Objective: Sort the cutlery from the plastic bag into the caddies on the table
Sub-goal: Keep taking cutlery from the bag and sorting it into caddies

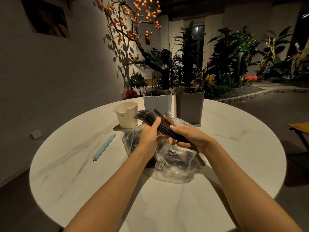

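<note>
The plastic bag [175, 158] blurs its dark cutlery; the hands [168, 136] hide the fork handles [167, 130].

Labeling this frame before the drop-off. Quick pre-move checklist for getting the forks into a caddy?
1. Forks held: ok. The left hand and right hand both grip the black fork bundle.
2. Bundle is forks only: not ok. A couple of straight pieces stick out beside the tines; type unclear.
3. Bundle clear of the plastic bag: ok, held above it.
4. Target caddy known: cannot tell. The white-blue caddy and grey caddy both hold cutlery; contents too dim to tell.
5. Cream caddy: looks empty from here.
6. Path to the caddies: ok, nothing in between.
</note>
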`<action>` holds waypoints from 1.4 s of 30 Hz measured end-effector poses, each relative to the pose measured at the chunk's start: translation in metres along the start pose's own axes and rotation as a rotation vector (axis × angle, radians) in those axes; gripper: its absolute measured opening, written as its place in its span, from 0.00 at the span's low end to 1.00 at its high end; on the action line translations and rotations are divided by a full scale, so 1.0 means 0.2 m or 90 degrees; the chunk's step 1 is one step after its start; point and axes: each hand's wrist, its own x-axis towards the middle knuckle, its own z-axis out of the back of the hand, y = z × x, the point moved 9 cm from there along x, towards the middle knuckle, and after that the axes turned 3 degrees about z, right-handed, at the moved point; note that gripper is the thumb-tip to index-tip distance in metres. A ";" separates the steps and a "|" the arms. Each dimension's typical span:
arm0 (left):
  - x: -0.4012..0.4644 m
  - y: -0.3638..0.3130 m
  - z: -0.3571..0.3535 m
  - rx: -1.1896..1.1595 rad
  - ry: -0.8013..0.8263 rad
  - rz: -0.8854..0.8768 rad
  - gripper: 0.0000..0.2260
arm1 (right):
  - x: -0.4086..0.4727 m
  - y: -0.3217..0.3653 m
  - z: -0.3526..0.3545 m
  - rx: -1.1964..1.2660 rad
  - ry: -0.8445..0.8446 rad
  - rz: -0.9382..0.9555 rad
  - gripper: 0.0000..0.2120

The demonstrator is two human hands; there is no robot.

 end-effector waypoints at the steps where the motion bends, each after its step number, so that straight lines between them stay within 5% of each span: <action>1: 0.01 0.00 0.02 -0.009 -0.024 0.004 0.10 | 0.00 0.00 0.00 -0.007 -0.009 -0.002 0.22; 12: 0.07 0.02 0.10 -0.176 -0.051 0.042 0.11 | -0.03 -0.04 0.20 -0.105 -0.257 -0.038 0.17; 20: 0.06 0.05 -0.03 -0.280 0.074 0.113 0.14 | -0.02 0.03 -0.01 0.046 0.026 0.025 0.20; 25: 0.01 0.00 -0.09 -0.264 0.121 0.047 0.10 | -0.01 0.02 -0.06 0.001 0.055 0.014 0.28; 35: 0.08 0.00 0.20 -0.376 -0.127 0.041 0.08 | -0.02 0.01 0.11 0.135 -0.121 0.024 0.16; 42: 0.09 0.04 0.12 -0.418 -0.036 0.102 0.19 | -0.02 0.01 0.26 0.234 -0.308 0.106 0.09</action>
